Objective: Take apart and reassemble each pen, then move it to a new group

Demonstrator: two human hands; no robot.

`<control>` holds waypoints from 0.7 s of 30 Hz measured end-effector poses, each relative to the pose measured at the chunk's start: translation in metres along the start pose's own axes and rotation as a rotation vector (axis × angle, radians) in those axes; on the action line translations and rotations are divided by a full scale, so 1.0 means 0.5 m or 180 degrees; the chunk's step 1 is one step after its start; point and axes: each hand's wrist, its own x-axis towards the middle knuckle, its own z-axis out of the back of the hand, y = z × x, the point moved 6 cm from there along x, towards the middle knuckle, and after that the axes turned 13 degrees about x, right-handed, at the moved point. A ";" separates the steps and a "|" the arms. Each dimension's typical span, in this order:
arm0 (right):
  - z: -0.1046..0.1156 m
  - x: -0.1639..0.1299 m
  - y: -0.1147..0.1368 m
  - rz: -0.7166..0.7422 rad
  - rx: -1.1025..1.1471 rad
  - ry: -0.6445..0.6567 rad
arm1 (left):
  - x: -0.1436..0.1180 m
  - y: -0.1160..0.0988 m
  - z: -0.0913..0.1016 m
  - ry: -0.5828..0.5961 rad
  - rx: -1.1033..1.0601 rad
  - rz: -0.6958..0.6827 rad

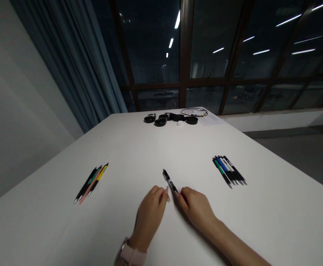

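Note:
A black pen point(169, 180) lies on the white table point(139, 147) in front of me, its near end between my two hands. My right hand point(196, 208) pinches that near end with thumb and forefinger. My left hand point(150, 214) rests on the table just left of the pen, fingers curled, its fingertips beside the pen's near end; I cannot tell whether they touch it. A pale watch strap point(130, 255) is on my left wrist.
A small row of pens point(91, 183) in black, green, pink and yellow lies at the left. A row of several dark, blue and green pens point(229, 170) lies at the right. Black round objects and a cable point(175, 118) sit at the far edge. Curtain and dark windows behind.

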 end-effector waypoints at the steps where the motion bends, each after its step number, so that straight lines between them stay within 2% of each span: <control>1: 0.002 0.001 0.002 0.0037 -0.0157 -0.0004 | 0.000 0.001 0.000 -0.0011 0.0035 0.0004; 5: 0.002 0.004 0.005 0.0132 -0.0537 0.0031 | 0.000 0.002 0.000 0.0000 0.0097 0.0027; 10: 0.002 0.002 0.009 0.0209 -0.0683 0.0035 | 0.001 0.000 0.001 -0.0021 0.0088 0.0010; 21: 0.045 0.013 -0.011 -0.0005 -0.0744 -0.0256 | 0.003 0.008 0.010 -0.0263 0.0266 0.0100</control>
